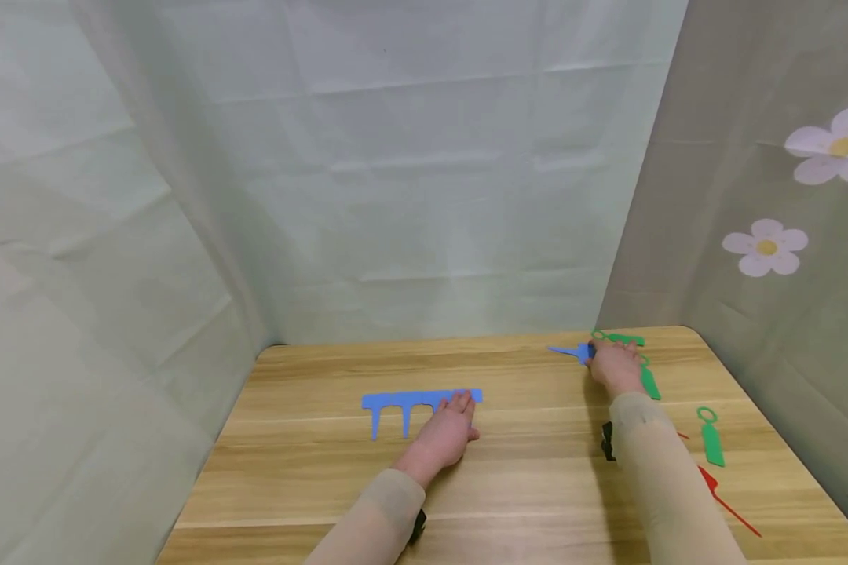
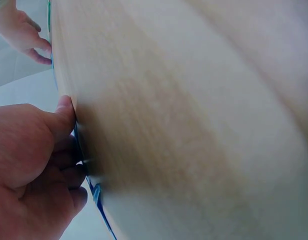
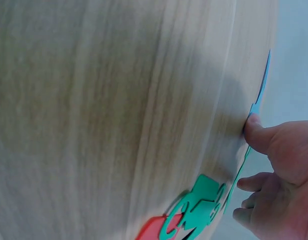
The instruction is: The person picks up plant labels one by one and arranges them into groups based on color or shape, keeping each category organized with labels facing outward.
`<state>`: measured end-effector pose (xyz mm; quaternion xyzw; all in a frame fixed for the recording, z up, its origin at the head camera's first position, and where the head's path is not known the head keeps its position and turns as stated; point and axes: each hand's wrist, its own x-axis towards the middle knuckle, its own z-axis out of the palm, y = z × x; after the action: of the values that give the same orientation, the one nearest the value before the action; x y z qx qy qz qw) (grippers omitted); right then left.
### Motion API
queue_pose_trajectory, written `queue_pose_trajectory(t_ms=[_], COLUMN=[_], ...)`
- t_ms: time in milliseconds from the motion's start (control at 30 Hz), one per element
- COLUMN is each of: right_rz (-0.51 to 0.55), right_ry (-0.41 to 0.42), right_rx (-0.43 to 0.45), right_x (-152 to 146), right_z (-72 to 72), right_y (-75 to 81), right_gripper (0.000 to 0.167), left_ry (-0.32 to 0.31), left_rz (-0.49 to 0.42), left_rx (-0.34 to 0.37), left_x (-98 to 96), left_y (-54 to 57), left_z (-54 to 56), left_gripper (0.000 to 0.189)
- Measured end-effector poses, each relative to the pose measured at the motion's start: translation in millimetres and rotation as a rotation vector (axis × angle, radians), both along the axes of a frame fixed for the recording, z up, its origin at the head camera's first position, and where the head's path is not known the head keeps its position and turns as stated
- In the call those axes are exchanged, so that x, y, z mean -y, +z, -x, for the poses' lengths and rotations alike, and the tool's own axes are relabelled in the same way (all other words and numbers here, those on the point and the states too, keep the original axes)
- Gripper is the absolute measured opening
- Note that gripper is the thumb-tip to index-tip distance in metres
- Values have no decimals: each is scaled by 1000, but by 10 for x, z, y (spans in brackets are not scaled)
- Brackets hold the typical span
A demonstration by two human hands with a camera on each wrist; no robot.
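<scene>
Several blue T-shaped plant labels lie edge to edge in a row on the wooden table, their spikes pointing toward me. My left hand rests on the right end of this row with fingers extended, covering part of it. At the back right, my right hand pinches the head of another blue T-shaped label, whose spike points left. In the right wrist view the thumb presses on this label; the index finger is hidden behind it.
Green ring-topped tags lie around my right hand: one at the back edge, one beside the wrist, one nearer the right edge. A red label lies partly behind my right sleeve. Cloth walls enclose the table's back and sides.
</scene>
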<state>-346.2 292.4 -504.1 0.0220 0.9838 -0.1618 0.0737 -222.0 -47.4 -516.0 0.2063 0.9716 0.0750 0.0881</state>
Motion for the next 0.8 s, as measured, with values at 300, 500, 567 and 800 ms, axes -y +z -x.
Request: queue_pose_trajectory(t_ms=[300,500,567,800], right_rz=[-12,-17,-24,-6], right_ry=[19,26,30,19], right_rx=[47,1,-20,2], right_x=[10,42,43,37], right_z=[27,-26,-45,-56], right_y=[7,76,105,176], right_gripper=[56,51,48,46], left_ry=[6,12,11,21], left_rz=[2,26,29,41], left_rx=[1,-8,-6,-7], left_x=[6,5,-6,-48], left_y=[-3,-5,-14,-27], left_z=[4,12,15,14], left_gripper=[63,64,64,63])
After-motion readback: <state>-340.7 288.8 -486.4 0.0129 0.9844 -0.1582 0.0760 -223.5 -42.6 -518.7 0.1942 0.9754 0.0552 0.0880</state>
